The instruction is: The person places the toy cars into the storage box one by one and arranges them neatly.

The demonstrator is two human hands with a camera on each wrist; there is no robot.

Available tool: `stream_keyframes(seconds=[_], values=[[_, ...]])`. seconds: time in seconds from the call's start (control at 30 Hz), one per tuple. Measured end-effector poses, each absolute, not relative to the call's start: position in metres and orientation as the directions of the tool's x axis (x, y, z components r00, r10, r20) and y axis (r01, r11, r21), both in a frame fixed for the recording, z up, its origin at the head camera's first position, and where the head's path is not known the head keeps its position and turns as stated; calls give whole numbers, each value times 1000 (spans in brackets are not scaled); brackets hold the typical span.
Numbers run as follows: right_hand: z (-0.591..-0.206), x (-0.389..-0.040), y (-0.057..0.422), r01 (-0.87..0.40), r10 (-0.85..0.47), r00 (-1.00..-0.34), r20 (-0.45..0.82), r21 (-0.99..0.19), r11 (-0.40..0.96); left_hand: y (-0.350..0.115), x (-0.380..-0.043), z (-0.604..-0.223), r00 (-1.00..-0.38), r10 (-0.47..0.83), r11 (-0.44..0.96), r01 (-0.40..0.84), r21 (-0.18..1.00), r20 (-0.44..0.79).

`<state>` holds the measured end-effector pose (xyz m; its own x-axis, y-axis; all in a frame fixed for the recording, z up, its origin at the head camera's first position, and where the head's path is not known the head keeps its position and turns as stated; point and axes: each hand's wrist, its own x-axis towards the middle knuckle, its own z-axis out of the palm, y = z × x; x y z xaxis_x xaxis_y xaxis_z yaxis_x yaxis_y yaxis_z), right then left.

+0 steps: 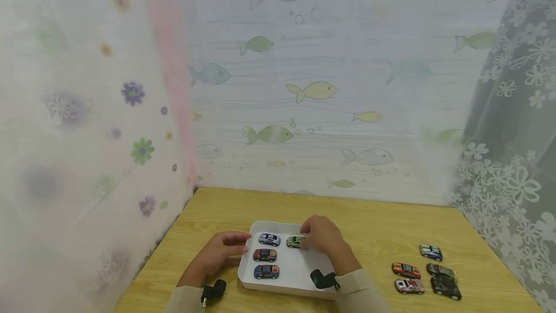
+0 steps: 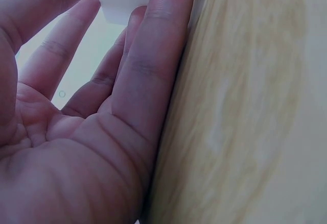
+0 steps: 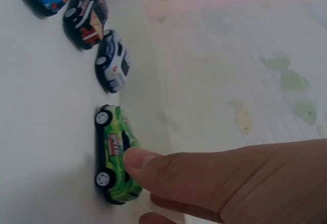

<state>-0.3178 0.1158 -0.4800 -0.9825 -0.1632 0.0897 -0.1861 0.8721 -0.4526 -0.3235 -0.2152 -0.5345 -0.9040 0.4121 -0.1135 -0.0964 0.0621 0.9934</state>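
Note:
My right hand (image 1: 323,236) reaches over the white tray (image 1: 304,292) and holds a green toy car (image 3: 115,155) near the back wall. The thumb lies on the car's top; its far side is hidden. The car's wheels are at the tray floor. On the tray's left side stand a white-and-purple toy car (image 1: 269,239), a red-and-black one (image 1: 265,255) and a blue-and-orange one (image 1: 267,271), in a column. My left hand (image 1: 217,254) rests at the tray's left edge, its fingers extended toward the wall and nothing seen in the palm.
Right of the tray, several toy cars stand on the wooden table (image 1: 369,221): a white-and-blue one (image 1: 431,252), a red one (image 1: 406,270), a white-and-red one (image 1: 410,286) and dark ones, including a black car (image 1: 445,288). Patterned curtains (image 1: 321,134) surround the table.

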Motion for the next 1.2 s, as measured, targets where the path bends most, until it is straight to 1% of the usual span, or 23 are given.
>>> stream_keyframes(seconds=[0.27, 0.47, 0.63, 0.83, 1.0, 1.2], values=[[-459, -300, 139, -220, -183, -975, 123, -466, 857, -213, -319, -533, -908, 404, 57, -94, 994, -109], [-450, -287, 173, -221, -175, -975, 139, -467, 856, -211, -315, -535, -909, 400, 54, -100, 994, -113], [-442, -274, 202, -249, -193, -967, 166, -462, 851, -211, -311, -535, -915, 387, 59, -98, 993, -114], [-446, -262, 234, -225, -184, -974, 133, -457, 861, -211, -308, -535, -915, 386, 47, -102, 994, -112], [-453, -254, 259, -196, -169, -981, 99, -445, 874, -211, -306, -535, -919, 373, 67, -105, 992, -123], [-460, -243, 292, -179, -156, -984, 89, -445, 877, -210, -306, -536, -921, 373, 60, -97, 993, -113]])
